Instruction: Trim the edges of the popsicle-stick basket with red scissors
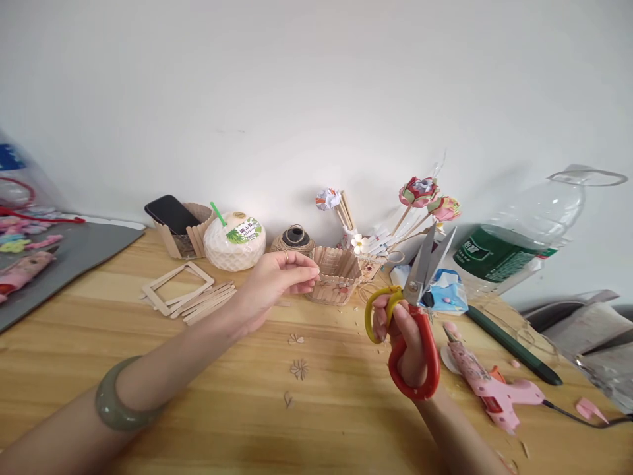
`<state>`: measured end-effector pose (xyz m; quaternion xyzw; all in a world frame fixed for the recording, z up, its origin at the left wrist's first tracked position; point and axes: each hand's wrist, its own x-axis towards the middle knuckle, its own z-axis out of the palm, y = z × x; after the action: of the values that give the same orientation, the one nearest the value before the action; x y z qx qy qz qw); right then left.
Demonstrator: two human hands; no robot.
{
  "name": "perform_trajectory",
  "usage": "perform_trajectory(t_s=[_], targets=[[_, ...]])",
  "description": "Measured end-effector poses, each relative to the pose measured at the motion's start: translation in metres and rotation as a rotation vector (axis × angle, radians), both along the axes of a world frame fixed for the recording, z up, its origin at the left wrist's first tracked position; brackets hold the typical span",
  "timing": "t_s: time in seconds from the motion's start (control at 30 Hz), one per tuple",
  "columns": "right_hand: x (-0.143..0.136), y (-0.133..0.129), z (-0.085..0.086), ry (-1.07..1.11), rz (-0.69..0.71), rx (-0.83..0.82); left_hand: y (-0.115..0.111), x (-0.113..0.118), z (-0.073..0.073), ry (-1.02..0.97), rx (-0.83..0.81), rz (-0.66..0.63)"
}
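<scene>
My right hand (410, 343) grips a pair of scissors (420, 284) with one yellow and one red handle. Their blades point up and stand slightly apart. My left hand (284, 280) is closed in a pinch over the table, just left of a small box of wooden sticks (333, 293); whatever is between the fingertips, if anything, is too small to make out. Below it on the table lie a small flower-shaped piece (299, 369), a smaller fan-like piece (295, 339) and a tiny loop-shaped scrap (288, 399).
Behind are a stick box (198, 231) holding a phone, a coconut (235, 247), twine (294, 241) and paper flowers (419, 191). Craft sticks (208, 302) lie left. On the right are a pink glue gun (489, 386), a dark green stick-like object (514, 346) and a large plastic bottle (504, 247).
</scene>
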<state>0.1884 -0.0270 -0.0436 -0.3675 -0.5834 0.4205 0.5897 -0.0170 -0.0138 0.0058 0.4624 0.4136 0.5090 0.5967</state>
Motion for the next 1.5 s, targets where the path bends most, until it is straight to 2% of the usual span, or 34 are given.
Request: perform_trajectory(t_s=[0.27, 0.47, 0.73, 1.13, 1.5], targets=[[-0.001, -0.001, 0.000, -0.025, -0.012, -0.021, -0.001, 0.002, 0.000, -0.027, 0.027, 0.012], [-0.005, -0.007, 0.003, -0.197, 0.132, -0.151, -0.001, 0.006, -0.005, 0.077, 0.005, 0.028], [-0.009, -0.008, 0.004, -0.430, 0.303, -0.318, -0.003, 0.010, -0.006, 0.058, 0.013, 0.052], [-0.011, -0.010, 0.006, -0.552, 0.339, -0.264, -0.009, 0.012, -0.006, 0.038, 0.030, 0.009], [-0.012, -0.012, 0.010, -0.551, 0.339, -0.283, -0.008, 0.013, -0.006, 0.048, -0.004, 0.046]])
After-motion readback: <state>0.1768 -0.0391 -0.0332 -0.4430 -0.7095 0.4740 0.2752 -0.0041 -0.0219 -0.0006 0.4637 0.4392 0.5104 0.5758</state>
